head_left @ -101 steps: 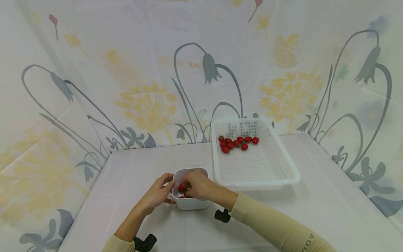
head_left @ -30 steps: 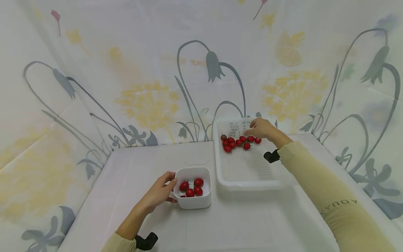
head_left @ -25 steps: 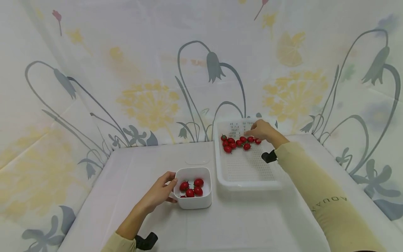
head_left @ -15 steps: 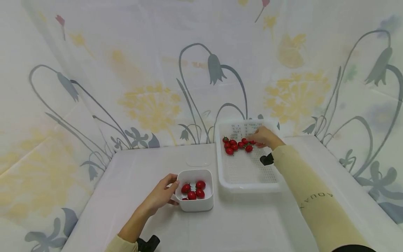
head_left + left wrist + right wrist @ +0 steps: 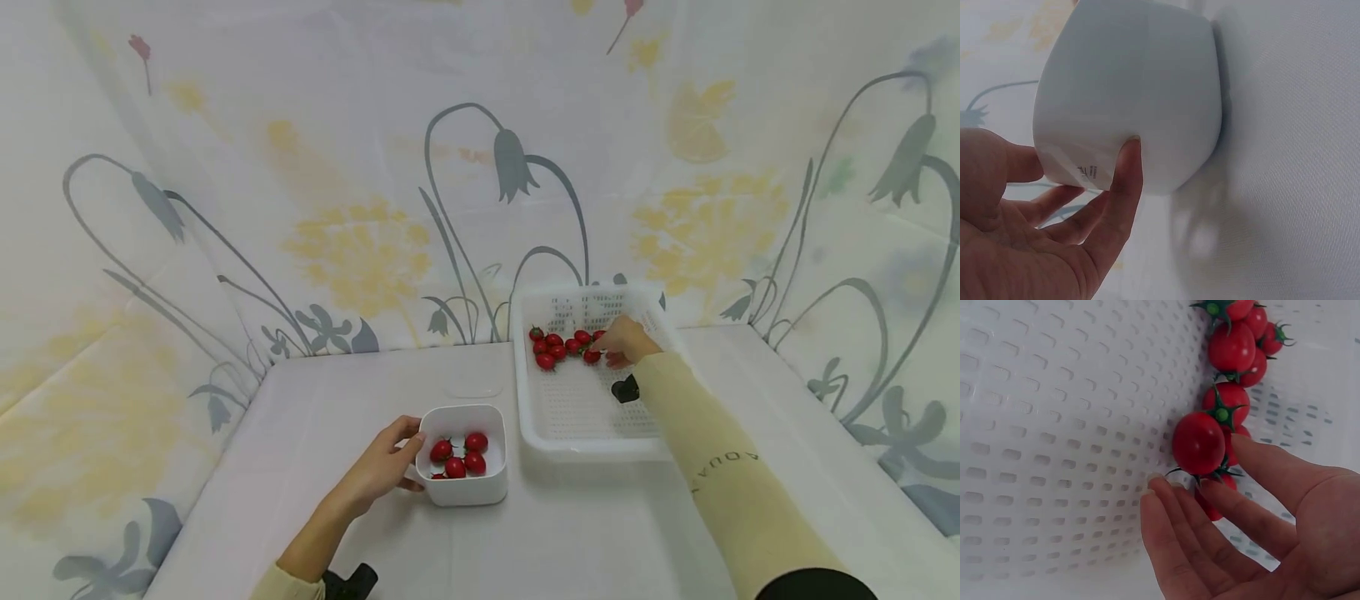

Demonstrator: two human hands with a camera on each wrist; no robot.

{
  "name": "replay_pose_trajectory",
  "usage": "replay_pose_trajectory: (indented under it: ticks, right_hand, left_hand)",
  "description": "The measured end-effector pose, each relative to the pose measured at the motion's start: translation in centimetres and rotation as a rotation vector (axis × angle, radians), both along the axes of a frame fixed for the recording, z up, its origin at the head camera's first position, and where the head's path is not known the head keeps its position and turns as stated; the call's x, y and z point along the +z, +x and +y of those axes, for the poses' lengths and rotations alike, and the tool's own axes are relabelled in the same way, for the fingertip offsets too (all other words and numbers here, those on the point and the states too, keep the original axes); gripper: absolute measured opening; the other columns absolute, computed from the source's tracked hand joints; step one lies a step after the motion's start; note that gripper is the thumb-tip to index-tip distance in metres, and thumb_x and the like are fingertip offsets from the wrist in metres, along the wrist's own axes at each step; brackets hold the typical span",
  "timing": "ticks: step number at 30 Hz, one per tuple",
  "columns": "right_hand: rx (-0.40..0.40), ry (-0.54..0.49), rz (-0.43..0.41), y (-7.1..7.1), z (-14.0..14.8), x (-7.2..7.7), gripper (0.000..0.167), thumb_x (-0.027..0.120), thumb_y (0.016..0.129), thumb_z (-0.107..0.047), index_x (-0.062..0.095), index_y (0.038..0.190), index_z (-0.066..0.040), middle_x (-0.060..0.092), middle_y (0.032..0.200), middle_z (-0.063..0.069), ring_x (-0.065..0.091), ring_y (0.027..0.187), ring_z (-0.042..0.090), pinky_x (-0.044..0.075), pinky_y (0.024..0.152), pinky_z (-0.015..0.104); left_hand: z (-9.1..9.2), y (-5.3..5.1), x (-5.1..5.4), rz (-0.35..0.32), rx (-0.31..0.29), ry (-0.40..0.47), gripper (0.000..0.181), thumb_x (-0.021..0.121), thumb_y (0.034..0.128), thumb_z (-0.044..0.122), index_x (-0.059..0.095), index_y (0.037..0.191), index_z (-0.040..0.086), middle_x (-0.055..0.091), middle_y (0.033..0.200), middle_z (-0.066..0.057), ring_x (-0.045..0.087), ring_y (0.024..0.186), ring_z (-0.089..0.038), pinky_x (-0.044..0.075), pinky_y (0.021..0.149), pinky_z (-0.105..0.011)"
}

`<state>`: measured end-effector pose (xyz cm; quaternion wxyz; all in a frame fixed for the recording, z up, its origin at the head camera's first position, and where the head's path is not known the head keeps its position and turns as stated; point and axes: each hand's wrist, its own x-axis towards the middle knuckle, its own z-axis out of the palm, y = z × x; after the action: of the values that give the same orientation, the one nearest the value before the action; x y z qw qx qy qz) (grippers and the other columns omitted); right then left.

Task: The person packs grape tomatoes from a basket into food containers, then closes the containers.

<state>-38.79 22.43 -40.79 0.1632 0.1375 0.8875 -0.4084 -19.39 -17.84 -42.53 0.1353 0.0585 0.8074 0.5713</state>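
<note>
My left hand (image 5: pixel 382 467) holds the left side of a small white square container (image 5: pixel 467 493). In the left wrist view its thumb is at the rim and the fingertips lie against the outer wall (image 5: pixel 1129 69). Several red cherry tomatoes (image 5: pixel 455 467) lie in the container. My right hand (image 5: pixel 627 340) is inside a white perforated basket (image 5: pixel 528 417), at the right end of a group of cherry tomatoes (image 5: pixel 557 352). In the right wrist view, thumb and fingers are spread around a tomato (image 5: pixel 1199 444) with a green stem end; no firm pinch shows.
The basket stands at the back right of a white-covered table (image 5: pixel 337 400), the small container in front and to its left. A flower-printed cloth (image 5: pixel 360 167) rises behind. Black wrist mounts (image 5: pixel 625 389) sit under both wrists.
My right hand has gone from the small container to the basket, then lower and slightly left onto the tomatoes. The left hand has stayed at the container.
</note>
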Motion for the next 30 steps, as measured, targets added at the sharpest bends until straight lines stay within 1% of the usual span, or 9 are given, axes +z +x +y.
replay_pose_trajectory:
  ticks: [3,6,13,18,21,24,27,30]
  right_hand:
    - [-0.003,0.009,0.006,-0.3,-0.2,-0.6,0.026,0.072,0.093,-0.012,0.058,0.106,0.005,0.062,0.079,0.015,0.066,0.059,0.019,0.064,0.068,0.037]
    - [-0.012,0.016,0.011,-0.4,-0.2,-0.8,0.024,0.072,0.092,-0.010,0.059,0.105,0.006,0.063,0.076,0.015,0.066,0.058,0.020,0.064,0.068,0.038]
    - [0.014,0.004,-0.010,-0.7,0.0,-1.1,0.020,0.076,0.088,-0.005,0.062,0.095,0.006,0.064,0.071,0.012,0.065,0.059,0.019,0.064,0.068,0.037]
    - [0.012,-0.023,-0.008,-0.7,-0.1,-1.6,0.017,0.077,0.085,0.001,0.063,0.093,0.007,0.064,0.077,0.013,0.069,0.060,0.020,0.064,0.070,0.037]
    - [0.014,-0.043,-0.015,-0.7,0.0,-1.8,0.014,0.077,0.084,0.003,0.065,0.090,0.007,0.063,0.081,0.014,0.071,0.062,0.021,0.064,0.074,0.038]
    - [0.017,-0.058,-0.014,-0.7,-0.1,-1.8,0.013,0.077,0.084,0.004,0.066,0.090,0.007,0.061,0.086,0.014,0.070,0.065,0.021,0.064,0.074,0.037]
    - [0.024,-0.077,0.001,-0.6,-0.2,-1.6,0.013,0.077,0.083,0.006,0.064,0.087,0.005,0.057,0.088,0.013,0.066,0.069,0.020,0.064,0.074,0.037]
    - [0.049,-0.104,0.015,-0.2,-0.3,-0.9,0.014,0.076,0.084,0.007,0.063,0.084,0.003,0.055,0.088,0.011,0.063,0.072,0.019,0.064,0.074,0.037]
  left_hand:
    - [-0.1,0.1,0.0,0.000,0.002,-0.003,0.034,0.048,0.1089,0.016,0.049,0.139,0.001,0.051,0.142,-0.025,0.066,0.102,-0.034,0.064,0.069,-0.044]
    - [-0.1,0.0,0.1,0.003,-0.011,-0.002,0.034,0.048,0.1090,0.016,0.049,0.140,0.001,0.050,0.143,-0.025,0.066,0.103,-0.035,0.064,0.070,-0.044]
    - [0.0,0.1,0.2,0.001,-0.016,-0.001,0.035,0.048,0.1091,0.018,0.049,0.140,0.001,0.050,0.144,-0.025,0.066,0.104,-0.036,0.064,0.071,-0.045]
    - [0.0,0.3,0.0,-0.006,-0.019,0.009,0.036,0.049,0.1091,0.018,0.048,0.140,0.001,0.049,0.145,-0.026,0.066,0.104,-0.036,0.064,0.071,-0.046]
    - [-0.1,0.4,-0.1,-0.008,-0.017,0.008,0.036,0.048,0.1090,0.017,0.048,0.140,0.000,0.049,0.144,-0.026,0.066,0.104,-0.036,0.064,0.071,-0.045]
    - [-0.1,0.4,-0.2,-0.009,-0.012,0.004,0.035,0.048,0.1090,0.017,0.048,0.140,0.000,0.050,0.142,-0.025,0.066,0.103,-0.035,0.064,0.070,-0.045]
    - [-0.2,0.3,-0.2,-0.006,-0.008,0.007,0.035,0.048,0.1090,0.017,0.049,0.140,0.000,0.051,0.141,-0.025,0.066,0.102,-0.035,0.064,0.069,-0.045]
    - [-0.2,0.1,0.0,0.003,-0.004,0.010,0.034,0.049,0.1089,0.017,0.049,0.139,0.000,0.050,0.142,-0.025,0.066,0.102,-0.035,0.064,0.069,-0.044]
